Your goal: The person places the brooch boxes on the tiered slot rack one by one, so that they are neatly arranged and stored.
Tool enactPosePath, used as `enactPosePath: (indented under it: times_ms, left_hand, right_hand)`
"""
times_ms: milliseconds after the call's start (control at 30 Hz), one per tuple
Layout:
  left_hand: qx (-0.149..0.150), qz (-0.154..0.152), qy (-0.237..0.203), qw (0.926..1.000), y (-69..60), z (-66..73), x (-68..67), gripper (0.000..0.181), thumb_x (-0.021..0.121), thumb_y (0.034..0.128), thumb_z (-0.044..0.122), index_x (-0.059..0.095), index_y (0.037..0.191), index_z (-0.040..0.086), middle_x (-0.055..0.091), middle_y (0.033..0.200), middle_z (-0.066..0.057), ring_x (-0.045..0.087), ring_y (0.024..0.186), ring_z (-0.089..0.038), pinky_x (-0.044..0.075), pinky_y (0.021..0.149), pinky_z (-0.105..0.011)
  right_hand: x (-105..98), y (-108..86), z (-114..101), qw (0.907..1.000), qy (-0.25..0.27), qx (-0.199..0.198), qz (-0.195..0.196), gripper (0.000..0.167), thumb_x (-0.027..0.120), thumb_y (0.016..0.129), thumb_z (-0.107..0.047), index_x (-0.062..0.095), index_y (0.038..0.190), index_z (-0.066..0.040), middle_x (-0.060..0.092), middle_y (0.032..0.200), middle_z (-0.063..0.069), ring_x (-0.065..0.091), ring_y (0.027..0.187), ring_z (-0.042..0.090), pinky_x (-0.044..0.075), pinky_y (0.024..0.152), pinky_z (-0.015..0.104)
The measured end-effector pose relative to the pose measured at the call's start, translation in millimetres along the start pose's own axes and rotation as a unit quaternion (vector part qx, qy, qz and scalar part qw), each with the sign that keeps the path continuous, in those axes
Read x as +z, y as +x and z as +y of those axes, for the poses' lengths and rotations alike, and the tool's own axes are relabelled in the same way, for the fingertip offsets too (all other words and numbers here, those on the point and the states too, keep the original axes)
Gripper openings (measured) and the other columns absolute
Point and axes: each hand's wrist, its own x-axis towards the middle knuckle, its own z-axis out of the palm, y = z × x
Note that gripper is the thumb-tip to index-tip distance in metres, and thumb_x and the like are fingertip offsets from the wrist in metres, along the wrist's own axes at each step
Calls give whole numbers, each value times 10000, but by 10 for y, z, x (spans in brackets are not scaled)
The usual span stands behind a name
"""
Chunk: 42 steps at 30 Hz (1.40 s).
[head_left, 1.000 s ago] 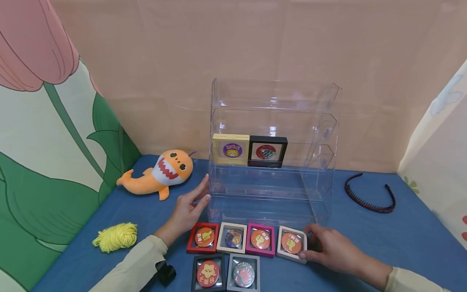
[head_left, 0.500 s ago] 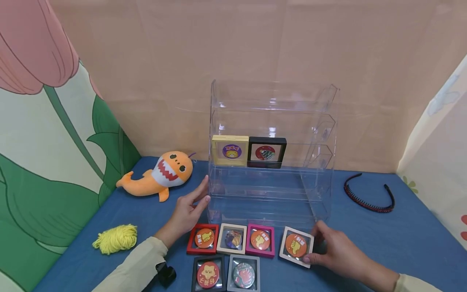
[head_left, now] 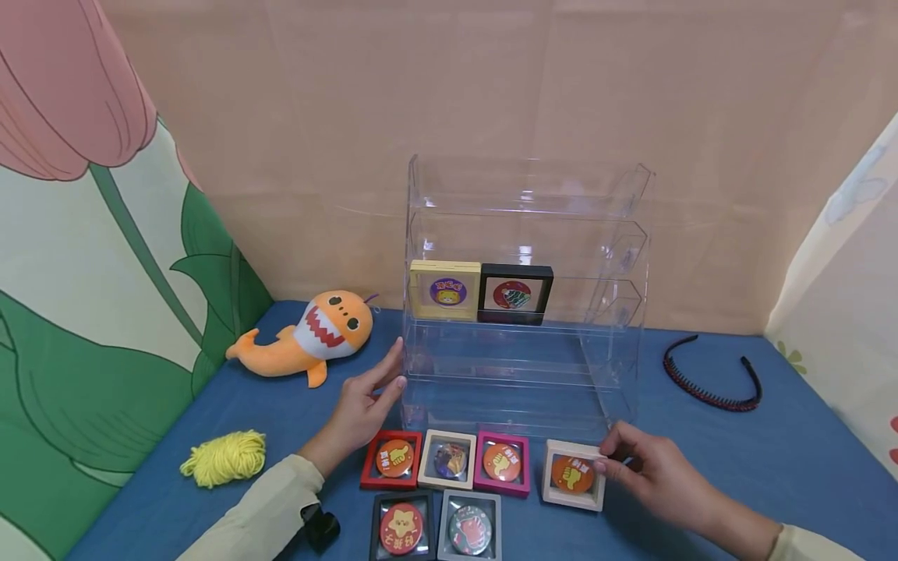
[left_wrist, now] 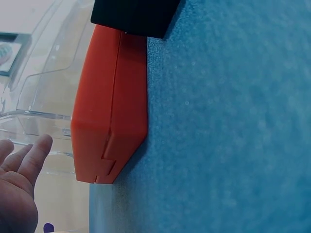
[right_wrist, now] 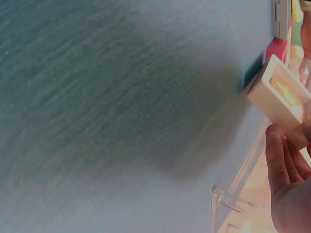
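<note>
My right hand (head_left: pixel 655 471) pinches a cream-framed badge display case (head_left: pixel 573 475) at its right edge, thumb in front. An orange badge with a yellow thumbs-up sits inside it. The right wrist view shows this case (right_wrist: pixel 278 99) tilted, fingers beneath its edge. With extended fingers my left hand (head_left: pixel 359 411) touches the left side of a clear tiered rack (head_left: pixel 522 343). On one tier stand a pale yellow case (head_left: pixel 424 300) and a black case (head_left: pixel 515 315), side by side. In the left wrist view a red case (left_wrist: pixel 104 104) hides part of the rack.
On the blue cloth (head_left: pixel 701 475), before the rack, lie a magenta case (head_left: pixel 501 463), another cream case (head_left: pixel 447 460), a dark case (head_left: pixel 401 526) and a grey case (head_left: pixel 470 526). An orange plush shark (head_left: pixel 309 343) and yellow yarn (head_left: pixel 224 458) lie left, a headband (head_left: pixel 715 397) right.
My right hand has drawn the cream case rightward, away from the magenta one, and tipped it up so its lower side shows. My left hand stays at the rack.
</note>
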Motion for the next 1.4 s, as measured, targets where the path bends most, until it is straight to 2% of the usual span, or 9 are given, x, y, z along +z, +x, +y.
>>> enactPosePath:
  times_ms: [267,533,767,1033,1267,1400]
  left_hand:
    - [-4,16,-79,10000,-1,1,-5,553,541,934,-44,322,1442,-38,419,1381,-234,486,1198,-344,494,837,-388]
    - [13,10,-108,9999,-13,-13,-12,552,539,933,-49,320,1440,-44,414,1374,-263,485,1190,-379,492,837,-399]
    - [54,37,-132,9999,-19,-25,-2,552,541,933,-48,322,1440,-43,423,1375,-244,493,1186,-370,499,827,-399]
    - [80,48,-104,9999,-13,-23,16,543,542,933,-46,335,1434,-44,428,1380,-214,496,1192,-333,495,841,-382]
    - [148,66,-104,9998,-16,-25,12,539,543,929,-55,338,1428,-56,421,1382,-221,496,1188,-340,499,833,-386]
    - [68,38,-119,9999,-26,-19,10,541,538,936,-44,330,1435,-46,416,1387,-216,492,1193,-340,503,826,-387]
  right_hand:
    - [-77,39,-4,9993,-174,30,335,121,671,891,-197,551,906,-200,628,862,-54,606,749,74,538,556,263]
    - [-156,131,-38,9971,-491,102,578,154,707,864,-200,560,907,-220,619,867,-121,614,749,65,546,574,261]
    - [-228,216,-104,9932,-677,-286,898,190,725,841,-113,571,913,-198,611,852,-119,612,725,49,537,548,246]
    - [-338,330,-147,9860,-983,-557,1228,249,747,805,-47,569,912,-183,601,856,-100,604,696,48,537,548,234]
    - [-384,441,-197,9839,-1130,-462,1304,225,750,813,-82,578,930,-168,621,890,-74,605,726,70,547,592,232]
    - [-408,530,-238,9823,-1187,-490,1362,219,750,817,-93,577,939,-152,638,907,-40,615,735,89,546,610,224]
